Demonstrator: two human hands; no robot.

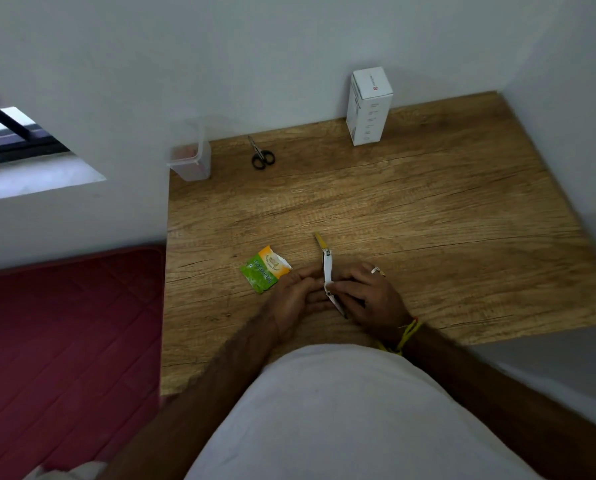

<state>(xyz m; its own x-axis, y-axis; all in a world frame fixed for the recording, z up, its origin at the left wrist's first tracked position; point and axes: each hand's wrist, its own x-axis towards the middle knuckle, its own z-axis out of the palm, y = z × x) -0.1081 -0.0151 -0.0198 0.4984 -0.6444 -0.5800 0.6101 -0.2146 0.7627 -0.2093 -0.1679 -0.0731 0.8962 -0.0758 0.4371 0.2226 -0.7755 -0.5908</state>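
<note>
A thin jointed strip (pixel 327 268), white with a yellow end pointing away from me, stands over the near middle of the wooden table (pixel 410 209). My right hand (pixel 371 294), with a ring and yellow wrist threads, pinches its lower part. From the left, my left hand (pixel 294 294) holds the strip near its lower joint between thumb and fingertips. A torn-open green and orange sachet (pixel 265 271) lies flat just left of my left hand.
Black-handled scissors (pixel 261 154) lie near the back wall. A clear plastic container (pixel 189 157) stands at the table's back left corner, a tall white box (pixel 367 107) at the back. Walls close the back and right. A red mattress (pixel 64 334) lies left.
</note>
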